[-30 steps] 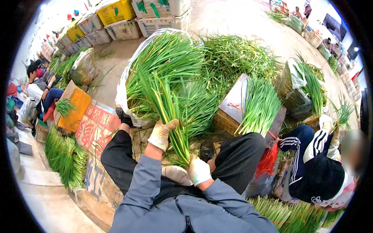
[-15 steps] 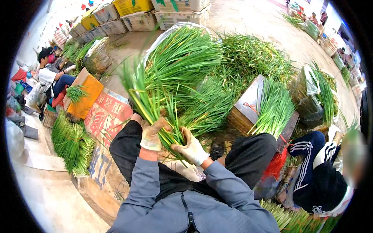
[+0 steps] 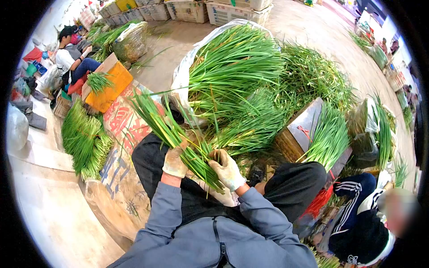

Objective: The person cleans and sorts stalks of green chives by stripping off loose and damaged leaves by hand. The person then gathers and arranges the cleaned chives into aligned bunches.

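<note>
My left hand point(image 3: 175, 161), in a pale stained work glove, is closed round a bunch of long green garlic chives point(image 3: 163, 127). The bunch lies slantwise over my lap, leaf tips to the upper left, some yellowed blades in it. My right hand point(image 3: 228, 170), gloved too, is at the bunch's lower part, thumb and fingers pinched on a few chive blades. Just beyond my hands, a big heap of loose chives point(image 3: 237, 67) spills from a white plastic sack point(image 3: 181, 78).
At right, a wooden block with a metal top point(image 3: 306, 123) carries tied chives point(image 3: 328, 138). Stacked chives point(image 3: 85, 140) lie on the left by an orange board point(image 3: 111, 91). One person point(image 3: 73, 56) sits at far left, another point(image 3: 357, 223) close on my right. Crates point(image 3: 187, 11) line the back.
The view has shifted, so the surroundings sit farther right and lower. The chive bunch has tilted lower to the left, and its blurred tips are now sharper. Both hands remain at it.
</note>
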The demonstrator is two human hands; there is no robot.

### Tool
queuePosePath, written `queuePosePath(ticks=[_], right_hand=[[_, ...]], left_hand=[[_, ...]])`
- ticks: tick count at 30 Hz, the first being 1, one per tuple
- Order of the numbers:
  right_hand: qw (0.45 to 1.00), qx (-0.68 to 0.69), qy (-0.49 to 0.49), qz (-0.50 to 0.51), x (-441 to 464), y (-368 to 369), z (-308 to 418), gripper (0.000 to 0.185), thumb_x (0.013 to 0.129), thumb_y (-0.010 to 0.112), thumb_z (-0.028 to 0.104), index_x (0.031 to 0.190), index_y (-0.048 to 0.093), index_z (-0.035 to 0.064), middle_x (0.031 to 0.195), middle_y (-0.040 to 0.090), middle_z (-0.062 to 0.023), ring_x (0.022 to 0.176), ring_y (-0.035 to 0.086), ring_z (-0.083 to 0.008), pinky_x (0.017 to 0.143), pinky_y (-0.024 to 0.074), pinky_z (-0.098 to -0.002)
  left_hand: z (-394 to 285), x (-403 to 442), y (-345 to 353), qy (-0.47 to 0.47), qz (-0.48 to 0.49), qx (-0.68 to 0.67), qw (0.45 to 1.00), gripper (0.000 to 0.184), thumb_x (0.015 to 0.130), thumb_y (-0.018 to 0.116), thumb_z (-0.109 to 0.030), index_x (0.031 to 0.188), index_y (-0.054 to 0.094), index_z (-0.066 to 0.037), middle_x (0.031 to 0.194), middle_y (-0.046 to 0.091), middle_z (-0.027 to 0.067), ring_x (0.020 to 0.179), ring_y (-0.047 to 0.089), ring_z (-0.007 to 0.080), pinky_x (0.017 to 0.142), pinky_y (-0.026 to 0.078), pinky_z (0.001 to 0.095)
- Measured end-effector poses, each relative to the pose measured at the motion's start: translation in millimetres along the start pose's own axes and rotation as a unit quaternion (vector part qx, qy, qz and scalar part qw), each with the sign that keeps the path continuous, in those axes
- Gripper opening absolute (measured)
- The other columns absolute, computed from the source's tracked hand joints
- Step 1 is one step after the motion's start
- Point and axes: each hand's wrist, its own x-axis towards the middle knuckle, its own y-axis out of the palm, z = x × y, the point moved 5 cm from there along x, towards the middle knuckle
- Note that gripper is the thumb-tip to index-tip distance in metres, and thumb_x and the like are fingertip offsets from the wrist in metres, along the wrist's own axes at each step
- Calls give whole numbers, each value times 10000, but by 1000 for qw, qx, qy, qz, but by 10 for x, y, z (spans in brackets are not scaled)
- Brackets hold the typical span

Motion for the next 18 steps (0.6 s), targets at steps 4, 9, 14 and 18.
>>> queuePosePath(ticks=[4,9,14,18], right_hand=[[994,-97,-43,-31,101,79,308,754,766,814,324,1351,479,-13,1244,616,-240,1168,617,-331,1014,470,-373],[987,-121,-78,-74,253,71,148,454,853,758,194,1215,597,-28,1095,685,-160,993,663,-250,896,508,-317],[902,381,59,-195,226,-457,-20,223,1015,583,325,1086,561,114,811,510,-12,659,468,-119,564,416,-285],[792,534,106,-277,178,-858,-13,249,1050,488,378,1037,543,135,768,410,19,554,324,-90,476,294,-266]], left_hand=[[7,-3,221,-12,20,48,999,317,896,756,-211,1147,604,-93,1185,651,76,1056,660,242,933,561,416],[-54,23,125,18,-43,29,999,552,779,829,-477,1102,616,-85,1056,660,54,972,655,241,900,549,409],[-451,169,-383,120,-120,-91,981,408,875,730,-473,942,562,-108,1094,671,98,1073,631,303,1009,494,520],[-898,228,-831,191,-114,-161,961,340,919,700,-419,883,557,-113,955,690,75,977,666,311,1021,485,531]])
